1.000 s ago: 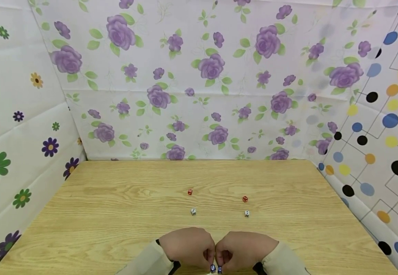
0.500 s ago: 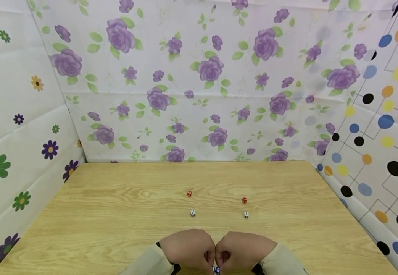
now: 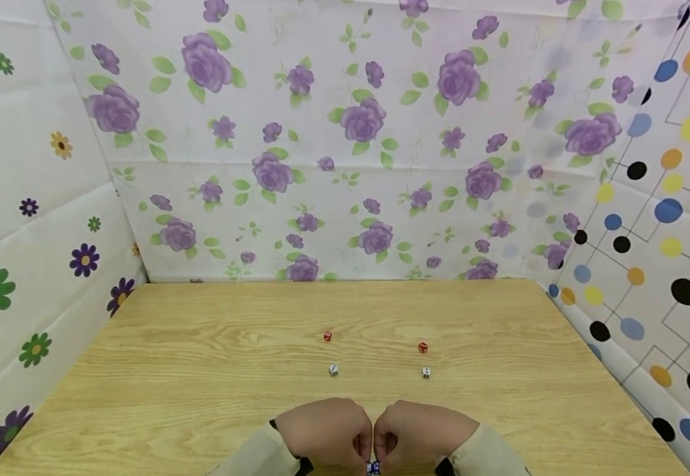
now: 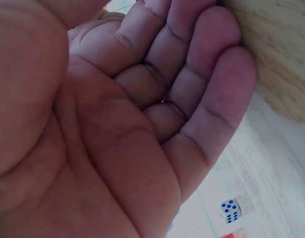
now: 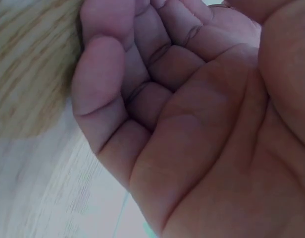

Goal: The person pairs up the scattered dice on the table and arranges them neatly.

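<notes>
Wood-grained worktop [image 3: 202, 377] is filling the lower part of the head view, with patterned sheets enclosing it on three sides. At the near side, two hands are sitting almost knuckle to knuckle. The left hand [image 3: 325, 431] is pinching the left blue die [image 3: 369, 468] between thumb and fingers; its grip is grasping that die. The right hand [image 3: 425, 431] is pinching the right blue die [image 3: 377, 467] in the same manner; its grip is grasping that die. Both blue dice are sitting side by side at the bottom edge of the view; whether they are touching, the pictures are not showing clearly. Wrist views are showing both palms with the fingers curling inward. Pale sleeves [image 3: 261, 451] are covering the forearms.

Beyond the hands, the left white die [image 3: 334, 370] and the right white die [image 3: 426, 373] are resting well apart. Farther out, the right red die [image 3: 423, 348] is lying just behind the right white die, and the left red die [image 3: 327, 336] is lying behind the left white die. Flower sheet [image 3: 41, 264] is hanging at left, dot sheet [image 3: 648, 277] at right, and rose sheet [image 3: 321, 139] along the far edge.
</notes>
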The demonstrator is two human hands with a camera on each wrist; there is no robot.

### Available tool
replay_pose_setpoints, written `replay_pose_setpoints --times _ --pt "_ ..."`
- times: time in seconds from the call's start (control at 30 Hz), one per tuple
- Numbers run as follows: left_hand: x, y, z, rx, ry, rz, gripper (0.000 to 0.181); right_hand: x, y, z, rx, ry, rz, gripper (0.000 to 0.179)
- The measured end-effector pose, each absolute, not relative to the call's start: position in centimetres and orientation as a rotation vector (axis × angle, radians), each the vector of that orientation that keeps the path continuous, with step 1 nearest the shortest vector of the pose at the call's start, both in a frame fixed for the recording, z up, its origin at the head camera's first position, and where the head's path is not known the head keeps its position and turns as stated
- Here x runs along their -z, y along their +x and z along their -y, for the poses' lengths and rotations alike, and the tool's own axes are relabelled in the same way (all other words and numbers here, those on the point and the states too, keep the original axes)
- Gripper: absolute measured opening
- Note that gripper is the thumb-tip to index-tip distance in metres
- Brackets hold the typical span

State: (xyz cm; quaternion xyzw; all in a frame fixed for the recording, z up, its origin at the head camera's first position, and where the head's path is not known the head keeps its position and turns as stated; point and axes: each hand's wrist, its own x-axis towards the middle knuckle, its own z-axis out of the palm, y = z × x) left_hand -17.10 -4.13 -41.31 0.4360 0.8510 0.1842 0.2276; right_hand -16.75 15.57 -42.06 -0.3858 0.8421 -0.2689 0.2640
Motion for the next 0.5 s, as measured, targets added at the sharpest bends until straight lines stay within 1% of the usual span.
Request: replay_pose_setpoints --times 0.3,0.5 --pt "40.76 -17.04 4.15 -0.501 1.136 -2.342 0.014 41.92 -16.80 -15.59 0.743 -1.013 -2.256 0.012" --pt "40.69 -17.08 4.15 -0.471 1.200 -2.343 0.007 42.03 -16.74 -15.60 0.711 -1.038 -2.255 0.009"
